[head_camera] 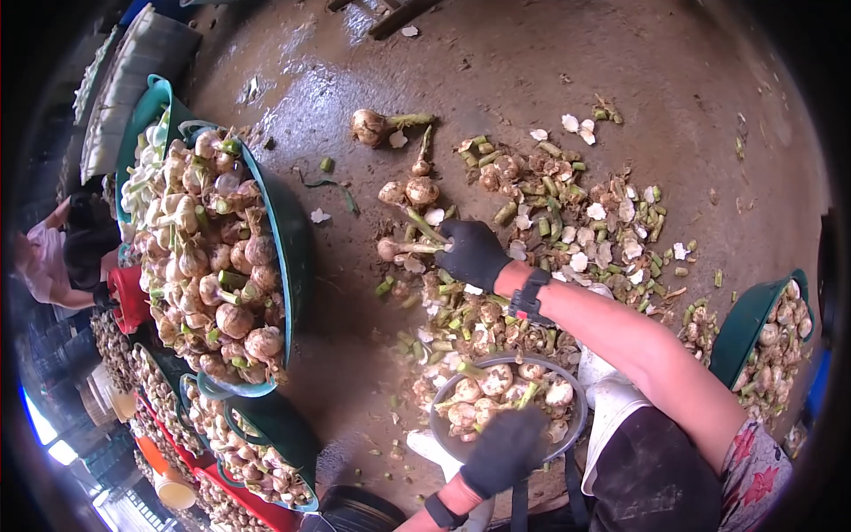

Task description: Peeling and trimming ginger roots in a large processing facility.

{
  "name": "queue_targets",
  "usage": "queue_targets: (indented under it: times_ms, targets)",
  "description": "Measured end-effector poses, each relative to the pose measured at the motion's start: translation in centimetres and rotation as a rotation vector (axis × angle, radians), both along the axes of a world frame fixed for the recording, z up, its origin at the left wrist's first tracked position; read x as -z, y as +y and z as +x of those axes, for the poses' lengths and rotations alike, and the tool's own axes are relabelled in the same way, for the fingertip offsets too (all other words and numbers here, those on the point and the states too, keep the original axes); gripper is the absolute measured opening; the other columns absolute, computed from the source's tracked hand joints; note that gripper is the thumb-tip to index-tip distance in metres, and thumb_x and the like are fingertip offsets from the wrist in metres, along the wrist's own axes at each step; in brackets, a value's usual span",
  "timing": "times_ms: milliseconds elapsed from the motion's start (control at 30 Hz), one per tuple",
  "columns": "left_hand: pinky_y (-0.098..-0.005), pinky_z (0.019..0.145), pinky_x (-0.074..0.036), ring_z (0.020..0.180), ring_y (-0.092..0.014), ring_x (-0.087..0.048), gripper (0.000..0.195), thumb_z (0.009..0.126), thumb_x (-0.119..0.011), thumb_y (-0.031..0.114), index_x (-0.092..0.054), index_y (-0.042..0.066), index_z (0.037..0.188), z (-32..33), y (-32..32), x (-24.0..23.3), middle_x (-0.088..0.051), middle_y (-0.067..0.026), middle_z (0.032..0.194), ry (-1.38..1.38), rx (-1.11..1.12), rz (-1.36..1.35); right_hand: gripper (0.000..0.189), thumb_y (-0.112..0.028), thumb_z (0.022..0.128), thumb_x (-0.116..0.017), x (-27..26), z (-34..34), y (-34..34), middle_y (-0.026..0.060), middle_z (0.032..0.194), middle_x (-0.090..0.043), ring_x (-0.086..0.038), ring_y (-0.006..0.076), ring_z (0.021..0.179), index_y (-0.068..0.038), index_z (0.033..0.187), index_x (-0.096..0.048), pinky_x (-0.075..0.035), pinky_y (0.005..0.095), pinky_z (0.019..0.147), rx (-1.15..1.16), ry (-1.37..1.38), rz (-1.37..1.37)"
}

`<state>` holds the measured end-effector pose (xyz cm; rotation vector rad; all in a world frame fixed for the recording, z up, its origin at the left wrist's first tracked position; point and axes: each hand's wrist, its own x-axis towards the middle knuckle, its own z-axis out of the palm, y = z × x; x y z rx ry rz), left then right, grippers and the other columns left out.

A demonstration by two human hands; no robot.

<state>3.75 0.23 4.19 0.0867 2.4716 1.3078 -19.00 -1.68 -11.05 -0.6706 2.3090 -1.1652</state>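
Note:
My right hand (472,256), in a dark glove, grips the green stems of garlic bulbs (392,249) low over the floor. Beside those stems lie more dirty bulbs (421,191). My left hand (508,445), also gloved and blurred, is over the near edge of a round grey bowl (580,415), which holds garlic bulbs with short stems (495,380). Its fingers cannot be made out, nor whether it holds anything. Cut stem pieces and papery skins (578,233) are heaped around and beyond my right hand. A large bulb with its stem (370,128) lies farther off.
A big green tub (292,219) heaped with garlic stands left; another green tub (286,419) of garlic is below it. A third tub (741,332) stands at far right. At far left are a person (50,256), a red container (129,299) and white trays (126,86).

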Motion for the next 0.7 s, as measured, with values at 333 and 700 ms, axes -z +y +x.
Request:
queue_targets:
  times_ms: [333,700]
  targets:
    - [-0.0434,0.088,-0.047,0.098,-0.03,-0.059,0.041,0.093,-0.046,0.033,-0.044,0.002,0.12,-7.6,-9.1,6.0,-0.053,-0.0174,0.116,-0.185,-1.36,1.055,0.024,-0.015,0.074,-0.069,-7.2,5.4,7.8,0.0117,0.073,-0.063,-0.059,0.0151,0.064,0.0,0.09,-0.061,-0.046,0.0296,0.059,-0.052,-0.376,-0.364]
    - [-0.0369,0.084,-0.048,0.095,-0.027,-0.056,0.039,0.086,-0.055,0.024,-0.048,0.002,0.117,-8.0,-6.8,3.4,-0.058,-0.0102,0.102,0.0,-1.314,1.057,0.014,-0.012,0.073,-0.068,-8.7,4.7,10.8,0.0107,0.067,-0.057,-0.058,0.0264,0.058,-0.006,0.074,-0.056,-0.045,0.0346,0.053,-0.173,-0.227,-0.349]
